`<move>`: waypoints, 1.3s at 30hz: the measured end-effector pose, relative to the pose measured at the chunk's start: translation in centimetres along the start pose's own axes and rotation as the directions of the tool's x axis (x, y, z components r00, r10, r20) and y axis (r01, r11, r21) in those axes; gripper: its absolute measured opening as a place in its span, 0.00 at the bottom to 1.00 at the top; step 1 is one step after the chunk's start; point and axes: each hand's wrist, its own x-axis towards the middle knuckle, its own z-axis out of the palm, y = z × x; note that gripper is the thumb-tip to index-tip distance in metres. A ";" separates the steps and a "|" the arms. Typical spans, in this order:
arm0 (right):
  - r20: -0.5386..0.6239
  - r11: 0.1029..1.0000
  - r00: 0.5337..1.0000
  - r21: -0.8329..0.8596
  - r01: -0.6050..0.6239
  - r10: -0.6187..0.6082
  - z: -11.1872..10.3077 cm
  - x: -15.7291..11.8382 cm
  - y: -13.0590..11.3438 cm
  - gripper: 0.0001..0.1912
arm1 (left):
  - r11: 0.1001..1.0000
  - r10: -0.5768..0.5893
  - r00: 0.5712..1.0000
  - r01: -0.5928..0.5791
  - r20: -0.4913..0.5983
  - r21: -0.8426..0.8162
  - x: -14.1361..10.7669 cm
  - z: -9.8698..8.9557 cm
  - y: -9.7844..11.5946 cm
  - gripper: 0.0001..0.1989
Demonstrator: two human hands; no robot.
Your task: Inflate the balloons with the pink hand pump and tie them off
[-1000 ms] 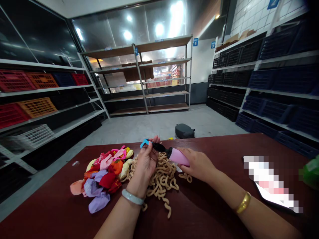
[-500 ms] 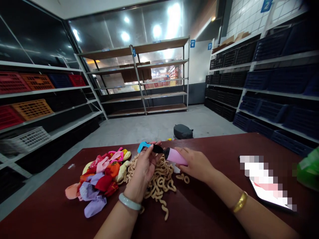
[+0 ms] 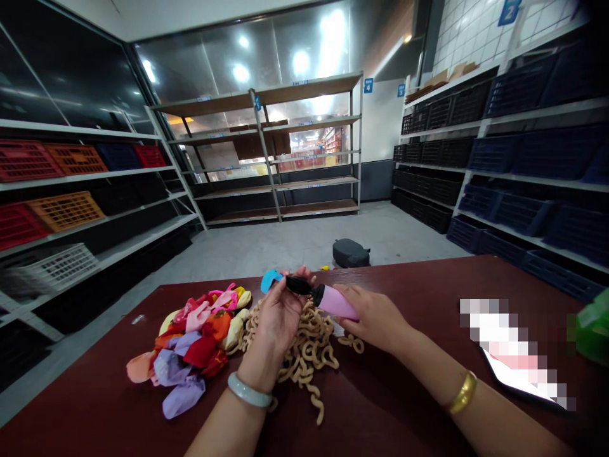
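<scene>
1. Two hands, both mine, at the centre of the frame, one bracelet on each wrist: a pale one (image 3: 248,390) on the left, a gold one (image 3: 463,392) on the right.
2. One pink tool (image 3: 337,303), held just above the dark red table (image 3: 380,406); one blue piece (image 3: 271,280), limp-looking, near its far end.
3. One pile of beige curls (image 3: 309,349) below my hands – too tangled to count – and a few more curls just beside it on the right.
4. One heap of soft coloured pieces (image 3: 200,343), left of centre: red, orange, pink, yellow, lilac. They overlap, so I cannot count them.
5. One blurred flat item (image 3: 518,368) and one green object (image 3: 594,327), both right; one grey bag (image 3: 351,252) on the floor beyond.
6. The tool is a smooth, pale pink cylinder with a black collar and a black front part (image 3: 299,285), tilted slightly, front end up and leftward.
7. My right hand (image 3: 373,314) is wrapped around the pink cylinder; my left hand (image 3: 280,317) grips the black front part – thumb nearest me, other fingers partly hidden.
</scene>
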 end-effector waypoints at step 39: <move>0.059 0.987 0.995 -0.142 -0.069 0.078 -0.7 0.0 -0.7 0.22 | 0.988 0.114 0.987 -0.101 -0.112 0.115 -0.1 0.8 -2.4 0.05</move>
